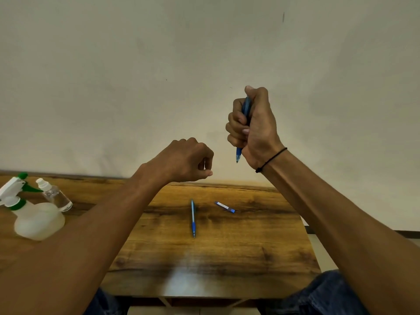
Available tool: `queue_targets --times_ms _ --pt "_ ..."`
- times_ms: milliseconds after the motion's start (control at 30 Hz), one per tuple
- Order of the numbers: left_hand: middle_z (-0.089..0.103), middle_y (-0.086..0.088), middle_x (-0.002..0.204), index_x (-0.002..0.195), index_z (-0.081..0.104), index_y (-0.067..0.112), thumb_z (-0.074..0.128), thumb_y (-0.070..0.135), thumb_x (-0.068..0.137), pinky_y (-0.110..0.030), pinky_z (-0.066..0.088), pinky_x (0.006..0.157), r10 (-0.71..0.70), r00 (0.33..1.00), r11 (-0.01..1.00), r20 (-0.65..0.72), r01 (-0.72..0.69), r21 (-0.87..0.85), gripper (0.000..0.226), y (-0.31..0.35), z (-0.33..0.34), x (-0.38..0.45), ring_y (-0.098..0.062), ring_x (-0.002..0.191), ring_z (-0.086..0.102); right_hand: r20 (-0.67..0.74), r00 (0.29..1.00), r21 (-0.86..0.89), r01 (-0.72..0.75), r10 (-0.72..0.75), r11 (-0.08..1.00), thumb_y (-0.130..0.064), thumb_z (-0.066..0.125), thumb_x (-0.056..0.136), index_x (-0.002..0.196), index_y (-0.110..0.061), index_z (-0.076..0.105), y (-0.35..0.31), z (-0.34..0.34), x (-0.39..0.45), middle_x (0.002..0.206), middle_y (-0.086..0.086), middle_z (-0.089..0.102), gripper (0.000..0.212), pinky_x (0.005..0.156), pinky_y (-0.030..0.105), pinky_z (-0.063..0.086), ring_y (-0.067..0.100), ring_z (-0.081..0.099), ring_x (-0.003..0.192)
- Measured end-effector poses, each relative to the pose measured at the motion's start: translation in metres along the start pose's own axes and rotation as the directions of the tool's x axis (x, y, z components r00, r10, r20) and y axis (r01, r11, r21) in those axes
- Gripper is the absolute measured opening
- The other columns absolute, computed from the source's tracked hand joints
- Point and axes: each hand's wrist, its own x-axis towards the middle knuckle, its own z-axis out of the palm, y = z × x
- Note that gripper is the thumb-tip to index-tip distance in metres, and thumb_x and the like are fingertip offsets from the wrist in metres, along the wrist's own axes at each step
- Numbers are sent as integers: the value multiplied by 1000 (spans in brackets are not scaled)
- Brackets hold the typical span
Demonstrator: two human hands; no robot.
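- The right hand (254,126) is raised well above and to the right of the lying blue pen (193,218), in front of the pale wall (159,64).
- Its grip is clamped on a held blue pen (246,106). The fingers wrap the barrel in a fist and the thumb stands up along the top end.
- The held blue pen is close to upright. Its tip pokes out below the fist and points down, high over the counter (227,258) and apart from it.
- A thin black cord (271,159) circles the right wrist.
- The left hand (188,160) hangs above the lying blue pen, a little to its left and lower than the right hand. The two hands are apart.
- The left grip is drawn together, with the fingers curled in and the thumb tip against the forefinger. Whether anything thin sits between them is too small to tell.
- The lying blue pen rests flat near the middle of the counter, its tip toward the person.
- A small blue case (224,206) lies slantwise just to the right of that pen's far end, not touching it.
- Far to the left of the pen stands a white spray bottle (34,219) with a green trigger. A small clear bottle (55,196) with a white cap stands just behind it.
- Nearer than the pen, blue jeans (318,296) show below the counter's front edge.
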Motion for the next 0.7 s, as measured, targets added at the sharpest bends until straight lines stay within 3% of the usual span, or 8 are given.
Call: queue_targets --times_ms 500,700 --pt "75 11 87 97 75 27 76 35 92 -19 46 61 -26 1000 1000 6 27 -5 9 -4 7 7 -6 73 68 -13 1000 7 12 -12 1000 -40 26 109 57 -14 26 1 3 0 42 -4 20 57 46 23 11 10 14 38" --pt "74 11 86 96 76 27 75 34 92 -26 58 68 -28 1000 1000 9 28 -13 8 -4 9 9 -6 73 68 -20 1000 14 22 -21 1000 -38 25 109 58 -14 26 1 3 -1 42 -4 19 56 44 21 12 10 15 37"
